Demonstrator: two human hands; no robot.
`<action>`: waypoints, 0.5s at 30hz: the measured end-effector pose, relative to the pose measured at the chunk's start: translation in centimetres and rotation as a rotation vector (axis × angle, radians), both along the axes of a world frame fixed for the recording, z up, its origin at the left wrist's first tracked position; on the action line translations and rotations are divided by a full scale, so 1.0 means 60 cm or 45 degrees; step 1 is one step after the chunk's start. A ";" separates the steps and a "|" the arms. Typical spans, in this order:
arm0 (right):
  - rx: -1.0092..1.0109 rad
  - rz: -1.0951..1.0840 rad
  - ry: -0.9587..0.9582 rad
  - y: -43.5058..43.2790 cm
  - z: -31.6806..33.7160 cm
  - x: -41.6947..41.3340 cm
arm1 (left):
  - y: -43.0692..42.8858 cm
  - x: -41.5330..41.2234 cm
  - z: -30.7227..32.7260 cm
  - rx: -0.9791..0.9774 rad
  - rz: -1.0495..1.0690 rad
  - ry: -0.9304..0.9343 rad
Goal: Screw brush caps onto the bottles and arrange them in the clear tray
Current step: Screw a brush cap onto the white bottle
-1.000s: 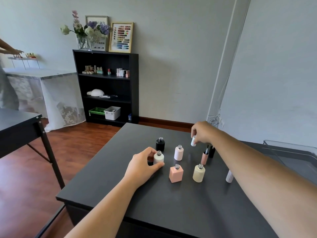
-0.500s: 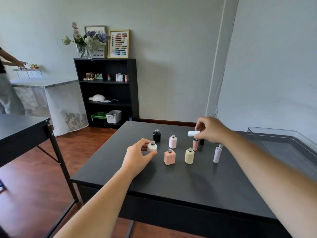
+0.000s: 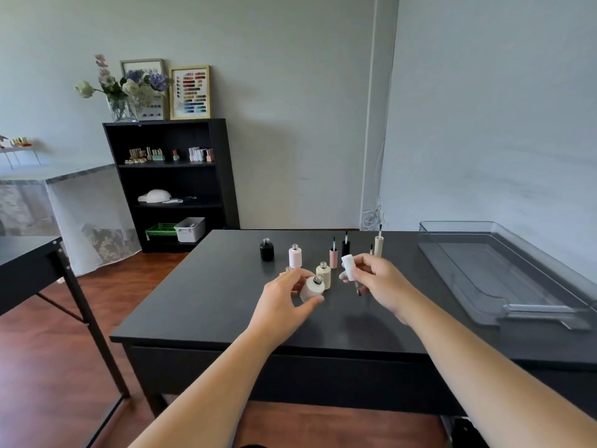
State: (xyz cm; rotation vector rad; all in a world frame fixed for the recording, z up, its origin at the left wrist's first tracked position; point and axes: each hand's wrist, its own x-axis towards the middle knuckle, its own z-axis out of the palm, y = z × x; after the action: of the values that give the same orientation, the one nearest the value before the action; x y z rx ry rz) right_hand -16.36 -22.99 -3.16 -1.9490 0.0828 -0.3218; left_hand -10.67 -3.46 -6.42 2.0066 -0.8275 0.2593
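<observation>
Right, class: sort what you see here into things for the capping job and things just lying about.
For the job: white bottle in left hand; white cap in right hand; black bottle; pink bottle; clear tray.

Lying about: flowers; colour chart; bookshelf.

A single head-worn wide-angle camera is looking forward and slightly down across the dark table (image 3: 200, 305), taking in both forearms near and the wall far; straight edges are seemingly bending toward the frame's borders.
</observation>
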 end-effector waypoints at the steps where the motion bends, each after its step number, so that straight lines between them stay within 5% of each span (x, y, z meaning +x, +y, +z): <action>1: 0.055 -0.018 -0.017 0.000 -0.008 -0.004 | -0.007 -0.001 -0.003 0.000 -0.008 0.021; 15: 0.441 -0.204 -0.153 -0.019 -0.064 -0.030 | -0.056 0.011 -0.015 0.043 -0.039 0.163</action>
State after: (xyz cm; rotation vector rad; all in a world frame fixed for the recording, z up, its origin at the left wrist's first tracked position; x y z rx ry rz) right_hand -18.15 -24.13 -7.02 -1.5797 0.2035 -0.4959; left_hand -9.99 -6.82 -7.33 2.0172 -0.7856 0.0984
